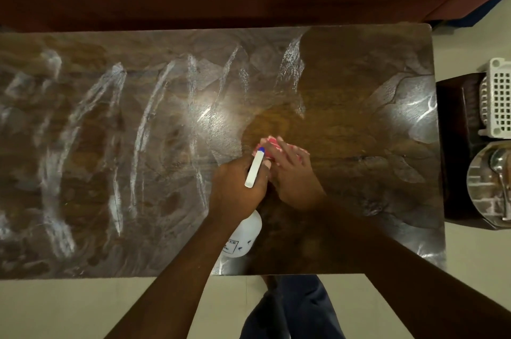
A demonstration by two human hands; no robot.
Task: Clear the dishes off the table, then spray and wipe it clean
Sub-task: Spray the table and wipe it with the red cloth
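**Bottle gripped, wiping under way**

The left hand [237, 186] is gripping the spray bottle [244, 236] above the table [359, 89], while the right hand [293, 175] is pressing flat fingers onto the red cloth [272, 142] mid-table. The plate [486, 186] is sitting on a side stand. Wet streaks [116, 117] are showing leftward, so the wiping looks only partly done.

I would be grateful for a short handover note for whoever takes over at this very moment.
Left hand grips the spray bottle above the table near its front edge.
Right hand presses flat on the red cloth, mid-table.
Done: dishes are off; a plate and basket sit on the stand to the right; spray streaks cover the left and middle.
Left: wipe those streaks away.
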